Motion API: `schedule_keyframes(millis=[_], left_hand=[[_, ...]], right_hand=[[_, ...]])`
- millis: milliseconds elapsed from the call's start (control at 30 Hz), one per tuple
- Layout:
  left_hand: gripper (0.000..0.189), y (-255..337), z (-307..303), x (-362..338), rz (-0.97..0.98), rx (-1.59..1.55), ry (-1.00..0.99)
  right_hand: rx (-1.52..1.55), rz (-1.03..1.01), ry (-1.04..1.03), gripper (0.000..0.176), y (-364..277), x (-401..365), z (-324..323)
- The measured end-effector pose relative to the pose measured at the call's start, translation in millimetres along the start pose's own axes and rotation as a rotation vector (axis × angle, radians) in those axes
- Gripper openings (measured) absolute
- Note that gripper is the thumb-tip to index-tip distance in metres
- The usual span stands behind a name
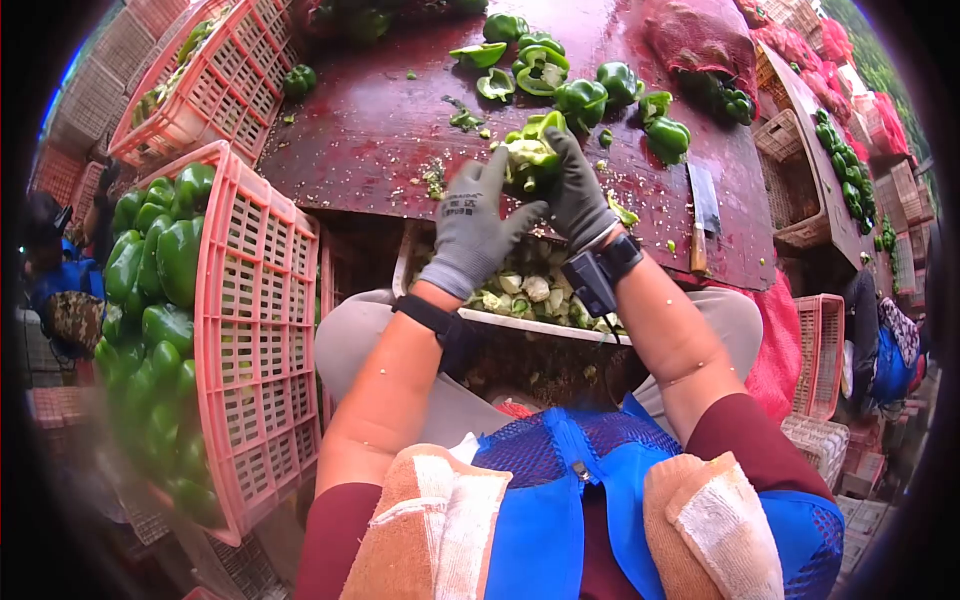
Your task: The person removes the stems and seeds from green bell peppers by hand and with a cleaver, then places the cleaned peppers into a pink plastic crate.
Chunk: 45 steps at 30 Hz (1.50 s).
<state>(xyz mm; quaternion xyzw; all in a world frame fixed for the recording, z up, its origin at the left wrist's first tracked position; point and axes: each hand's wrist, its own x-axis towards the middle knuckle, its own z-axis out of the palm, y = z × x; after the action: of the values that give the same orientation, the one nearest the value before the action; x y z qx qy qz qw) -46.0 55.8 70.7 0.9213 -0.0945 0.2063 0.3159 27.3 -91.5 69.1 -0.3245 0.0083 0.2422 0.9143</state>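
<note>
A cut-open green bell pepper (532,155), its pale seedy inside showing, is held between my gloved hands above the table's near edge. My right hand (582,195) grips it from the right, the thumb lying along its upper side. From the left, my left hand (472,225) has its fingers and thumb around the pepper's lower left side. Beneath my hands, a white-rimmed tray (540,325) contains pale pepper cores and green scraps. To the right, a cleaver (703,205) with a wooden handle lies on the red table (370,130).
Whole and cut green peppers (580,103) lie farther back on the table among scattered seeds. A pink crate (262,340) full of green peppers stands at my left, with another crate (215,80) behind it. A red mesh sack (700,45) sits at the back right. Other people are at both sides.
</note>
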Motion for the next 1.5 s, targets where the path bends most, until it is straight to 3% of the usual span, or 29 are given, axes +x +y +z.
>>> schedule_keyframes(millis=[33, 133, 167, 300, 400, 500, 533, 567, 600, 667, 733, 800, 867, 933, 967, 1000, 1067, 1100, 1167, 1200, 1267, 1367, 1433, 1500], left_hand=[[0.071, 3, -13, 2, -0.03, -0.04, -0.031], [0.069, -21, 0, 2, 0.306, -0.052, 0.141], [0.065, -18, 0, -1, 0.245, -0.258, 0.015], [0.065, -9, -1, -6, 0.342, -0.077, 0.179], [0.052, -12, -3, -6, 0.28, -0.089, 0.151], [0.038, -5, -7, -4, 0.207, -0.096, 0.198], [0.037, -3, -4, -4, 0.052, -0.29, 0.259], [0.036, -3, 2, -2, -0.104, -0.482, 0.316], [0.037, -5, 8, -2, -0.263, -0.674, 0.366], [0.041, -13, 15, -5, -0.349, -0.73, 0.326], [0.041, -14, 13, -4, -0.322, -0.796, 0.28], [0.035, -17, 8, -3, -0.519, -1.075, 0.27], [0.029, -37, 11, -1, -0.687, -1.017, 0.14], [0.029, -38, 23, -11, -0.504, -0.708, -0.175], [0.048, -46, 36, -21, -0.462, -0.412, -0.302], [0.052, -38, 37, -25, -0.359, -0.215, -0.21], [0.048, -37, 41, -18, -0.457, -0.507, -0.17], [0.044, -31, 35, -12, -0.518, -0.691, -0.15], [0.032, -35, 38, -7, -0.615, -1.093, -0.062], [0.041, -28, 28, -4, -0.754, -1.193, -0.079], [0.044, -13, 8, -1, -0.941, -1.433, -0.062], [0.042, -13, 0, -5, -0.738, -1.874, -0.136], [0.037, -7, 8, -10, -0.591, -2.03, -0.121], [0.031, -29, -2, -13, -0.407, -2.024, 0.04]], right_hand=[[-0.018, 0.033, -0.03, 0.024, -3, -5, 5], [0.014, 0.21, -0.066, 0.023, 1, -16, 8], [0.04, 0.283, -0.068, 0.023, 3, -21, 12], [0.162, 0.296, -0.064, 0.022, 8, -30, 23], [0.317, 0.252, -0.096, 0.019, 28, -27, 26], [0.267, 0.118, -0.091, 0.014, 36, -33, 38], [0.264, 0.099, -0.092, 0.013, 38, -34, 41], [0.272, 0.12, -0.079, 0.017, 42, -30, 38], [0.105, -0.09, -0.037, 0.028, 56, -36, 36], [0.165, -0.062, -0.005, 0.043, 59, -37, 31], [-0.197, -0.046, 0.047, 0.05, 38, -46, 18], [-0.564, -0.178, 0.016, 0.054, 12, -39, -15], [-0.788, -0.21, 0.059, 0.047, -23, -35, -37], [-1.126, -0.268, 0.014, 0.038, -48, -16, -52], [-1.265, -0.381, -0.046, 0.034, -49, -3, -58], [-1.484, -0.503, -0.122, 0.034, -49, 8, -63], [-1.904, -0.766, -0.287, 0.034, -45, 29, -69], [-1.946, -0.512, -0.279, 0.035, -43, 35, -72], [-1.801, -0.41, -0.19, 0.035, -48, 42, -76], [-1.725, -0.357, -0.159, 0.034, -48, 44, -67], [-1.085, -0.2, -0.205, 0.035, -46, 33, -51], [-0.818, -0.08, -0.271, 0.036, -38, -9, 5], [-0.896, -0.08, -0.327, 0.031, -33, -39, 38], [-1.106, -0.194, -0.495, 0.03, -17, -52, 64]])
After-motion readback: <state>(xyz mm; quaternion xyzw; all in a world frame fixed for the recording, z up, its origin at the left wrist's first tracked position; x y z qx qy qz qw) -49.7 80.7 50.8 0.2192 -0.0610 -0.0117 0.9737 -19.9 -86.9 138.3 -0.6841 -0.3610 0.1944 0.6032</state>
